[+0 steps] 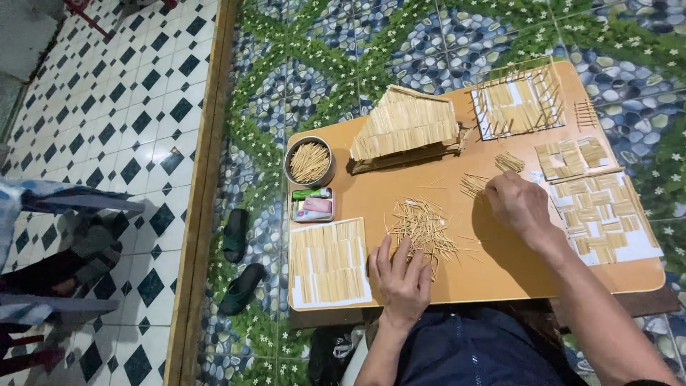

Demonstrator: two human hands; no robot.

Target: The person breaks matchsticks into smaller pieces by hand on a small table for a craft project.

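L hand (401,279) grip spread on wooden board (493,275), R hand (518,204) grip unclear; pebble-pattern floor (321,64).

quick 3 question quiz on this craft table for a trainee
1. True or false: the round tin holds sticks.
2. Which hand rests by the loose stick pile: left or right?
3. What stands behind the pile: A) roof model B) bowl C) book

Key:
1. True.
2. Left hand; the right hand reaches toward smaller bundles.
3. A
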